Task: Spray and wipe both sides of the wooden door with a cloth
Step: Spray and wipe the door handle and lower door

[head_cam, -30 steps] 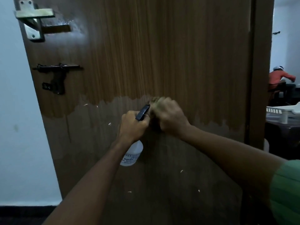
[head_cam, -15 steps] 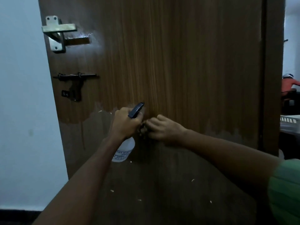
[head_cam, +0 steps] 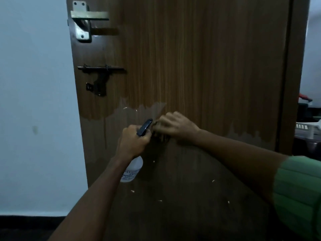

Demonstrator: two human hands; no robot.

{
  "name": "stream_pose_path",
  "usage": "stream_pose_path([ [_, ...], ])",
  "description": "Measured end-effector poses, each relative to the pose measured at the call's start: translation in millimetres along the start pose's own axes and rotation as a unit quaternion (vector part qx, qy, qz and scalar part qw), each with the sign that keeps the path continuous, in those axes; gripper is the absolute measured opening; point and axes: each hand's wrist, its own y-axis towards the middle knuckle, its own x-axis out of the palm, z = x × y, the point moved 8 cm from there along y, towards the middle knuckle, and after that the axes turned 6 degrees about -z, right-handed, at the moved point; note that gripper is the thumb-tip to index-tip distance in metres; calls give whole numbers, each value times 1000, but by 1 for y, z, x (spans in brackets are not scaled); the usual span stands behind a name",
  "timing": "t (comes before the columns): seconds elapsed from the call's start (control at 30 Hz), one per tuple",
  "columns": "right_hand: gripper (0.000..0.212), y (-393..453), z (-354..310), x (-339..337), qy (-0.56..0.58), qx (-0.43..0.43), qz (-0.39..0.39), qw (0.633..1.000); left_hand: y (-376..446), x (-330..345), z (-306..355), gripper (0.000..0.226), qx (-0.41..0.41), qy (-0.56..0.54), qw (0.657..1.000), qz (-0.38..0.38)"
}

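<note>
Head view: the wooden door [head_cam: 199,58] is seen face on, with a pale metal handle [head_cam: 86,16] and a dark sliding bolt [head_cam: 102,69] near its left edge. The spray bottle [head_cam: 132,168] is gripped at its neck by the left hand [head_cam: 132,142], fingers curled round it, the dark trigger head [head_cam: 145,126] pointing up toward the door. The right hand [head_cam: 173,126] is held against the door just beside that trigger head, fingers bent; a cloth is presumably bunched beneath them, but it is blurred and almost hidden, so it cannot be told for certain what is being clasped. A ragged boundary is seen across the panel at about hand height: the upper part shows bright grain, the lower part looks dull and grey with small pale flecks. Whether that boundary is wear or wetness cannot be told. The work is judged to be in progress at mid-height on this face, with the lower part probably still to be wiped. The other side of the door is not shown, so it is taken as still left
</note>
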Motion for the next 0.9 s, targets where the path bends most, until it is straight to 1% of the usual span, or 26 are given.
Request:
stream_pose_path([
  [0.03,58,6,22,-12,47,110,52,991,-2,-2,-5,31,-6,-1,1000,-6],
  [0.07,51,2,46,-20,103,252,111,956,-4,-2,-7,32,-9,-3,1000,-8],
  [0.1,47,-4,58,-23,146,372,157,903,-5,-4,-11,33,-11,-5,1000,-7],
  [0.13,45,-7,56,-24,164,438,176,866,-5,-6,-14,33,-12,-6,1000,-6],
  [0.17,44,-1,48,-21,164,433,171,869,-6,-7,-15,33,-14,-6,1000,-5],
  [0.2,46,13,30,-17,148,347,150,914,-6,-9,-16,32,-18,-6,1000,-3],
  [0.23,52,26,1,-12,115,201,108,967,-6,-12,-16,31,-21,-6,1000,1],
  [0.27,61,30,-25,-3,70,43,45,996,-5,-15,-17,31,-22,-8,1000,7],
  [0.3,69,29,-33,1,22,-64,-5,998,-5,-18,-19,32,-23,-10,1000,14],
  [0.33,70,31,-25,-1,-11,-91,-13,996,-5,-20,-20,33,-24,-11,999,22],
  [0.37,63,38,-5,-7,-6,-33,6,999,-4,-21,-19,34,-23,-6,999,23],
  [0.4,54,42,25,-21,43,93,57,993,-3,-21,-17,35,-19,-2,1000,19],
  [0.43,47,38,56,-34,96,238,119,959,-2,-21,-16,36,-17,-2,1000,15],
  [0.47,43,30,70,-42,136,349,164,913,-2,-22,-15,37,-16,-6,1000,15],
  [0.5,42,29,69,-43,147,399,180,887,-2,-26,-14,37,-17,-8,1000,21],
  [0.53,42,33,58,-41,137,382,173,897,-2,-27,-9,36,-15,-11,999,26],
  [0.57,44,45,35,-35,119,295,151,936,-2,-30,-5,35,-15,-13,999,31],
  [0.6,46,55,1,-27,90,139,117,979,-2,-33,-2,35,-12,-13,999,36],
  [0.63,50,55,-33,-16,54,-23,64,996,-3,-36,0,33,-8,-10,999,38],
  [0.67,54,51,-48,-8,23,-129,15,991,-3,-37,2,32,-3,-5,999,38],
  [0.7,58,51,-46,-6,1,-155,2,988,-4,-38,1,31,-3,-1,999,37],
  [0.73,59,56,-33,-9,3,-104,17,994,-6,-38,-1,30,-7,0,999,37],
  [0.77,58,63,-13,-19,39,-1,58,998,-8,-40,-6,32,-15,1,999,36],
  [0.83,52,68,25,-38,124,211,144,959,-11,-44,-20,35,-35,4,999,36],
  [0.87,50,71,34,-44,140,261,163,941,-14,-45,-26,34,-45,12,998,36],
  [0.9,48,76,38,-48,143,277,170,935,-17,-48,-32,33,-60,24,997,40],
])
